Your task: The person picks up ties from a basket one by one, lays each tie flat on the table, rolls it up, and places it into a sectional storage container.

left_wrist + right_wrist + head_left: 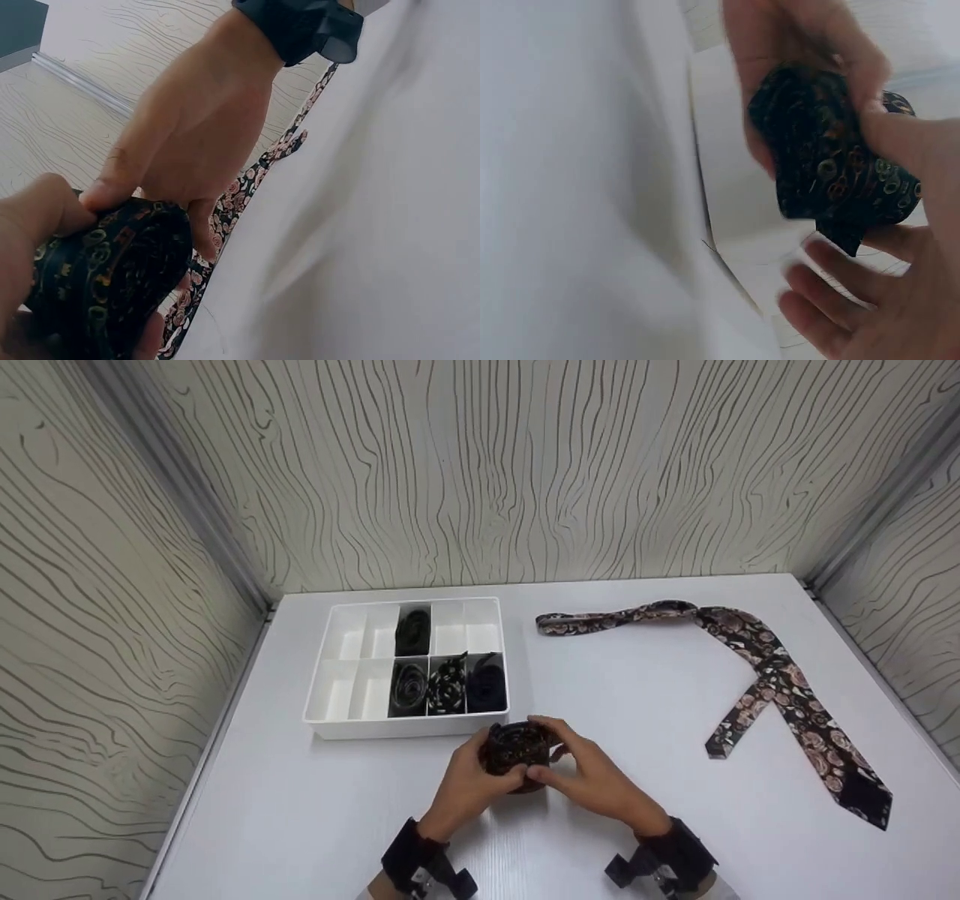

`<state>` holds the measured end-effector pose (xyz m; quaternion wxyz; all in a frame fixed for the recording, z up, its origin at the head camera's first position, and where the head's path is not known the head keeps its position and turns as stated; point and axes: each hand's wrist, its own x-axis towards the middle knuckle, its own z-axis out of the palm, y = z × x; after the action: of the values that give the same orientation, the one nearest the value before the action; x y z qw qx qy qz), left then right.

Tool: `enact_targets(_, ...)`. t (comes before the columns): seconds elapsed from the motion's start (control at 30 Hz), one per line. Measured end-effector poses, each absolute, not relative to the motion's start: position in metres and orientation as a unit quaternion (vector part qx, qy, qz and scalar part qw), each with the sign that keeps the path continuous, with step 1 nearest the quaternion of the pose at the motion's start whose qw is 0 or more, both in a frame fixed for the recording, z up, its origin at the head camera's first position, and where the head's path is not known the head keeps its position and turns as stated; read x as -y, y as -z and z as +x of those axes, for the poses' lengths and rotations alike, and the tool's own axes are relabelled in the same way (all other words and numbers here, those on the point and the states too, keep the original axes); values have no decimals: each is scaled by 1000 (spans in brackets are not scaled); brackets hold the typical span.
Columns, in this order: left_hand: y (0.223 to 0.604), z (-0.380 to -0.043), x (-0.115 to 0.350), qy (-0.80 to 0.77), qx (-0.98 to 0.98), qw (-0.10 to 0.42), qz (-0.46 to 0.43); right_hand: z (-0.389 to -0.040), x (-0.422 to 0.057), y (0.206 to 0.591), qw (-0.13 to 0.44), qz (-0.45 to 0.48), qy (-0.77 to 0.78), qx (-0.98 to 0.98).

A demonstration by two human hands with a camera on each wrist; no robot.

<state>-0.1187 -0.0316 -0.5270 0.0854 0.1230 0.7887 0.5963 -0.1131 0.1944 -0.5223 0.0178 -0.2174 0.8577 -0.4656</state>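
Note:
Both hands hold a rolled dark necktie [517, 748] with a small coloured pattern, just in front of the organizer box. My left hand [470, 775] grips its left side, thumb along the near face. On the other side my right hand [592, 776] pinches the roll between thumb and index finger. In the left wrist view the spiral end of the tie roll [127, 277] shows between the hands. The right wrist view shows the roll [825, 150] with a pointed tip sticking out below, and the right hand's other fingers [825, 300] spread away from it.
A white divided box [409, 727] stands at centre left; several of its compartments hold rolled dark ties [448, 688]. A floral necktie [795, 690] lies unrolled and crossed over itself on the white table [615, 690] at right. Wood-patterned panels [495, 472] enclose the back and sides.

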Motion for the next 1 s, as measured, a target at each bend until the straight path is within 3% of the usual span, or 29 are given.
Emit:
enact_targets(0.13, 528, -120, 35, -597, -786, 86, 136, -116, -194, 519, 38, -221, 506, -833)
enact_targets(0.47, 512, -133, 42, -568, -808, 48, 147, -131, -187, 514, -6, -233, 504, -832)
enact_targets(0.6, 503, -143, 43, -561, -817, 21, 131, -144, -183, 511, 10, -229, 544, -807)
enact_targets(0.7, 495, -153, 46, -567, -816, 5, 109, -155, -177, 511, 22, -189, 599, -778)
enact_targets(0.8, 485, -165, 50, -572, -816, -17, 80, -167, -168, 513, 0, -121, 628, -768)
enact_targets(1.0, 469, -199, 57, -562, -823, -72, 40, -190, -150, 526, -12, -28, 584, -811)
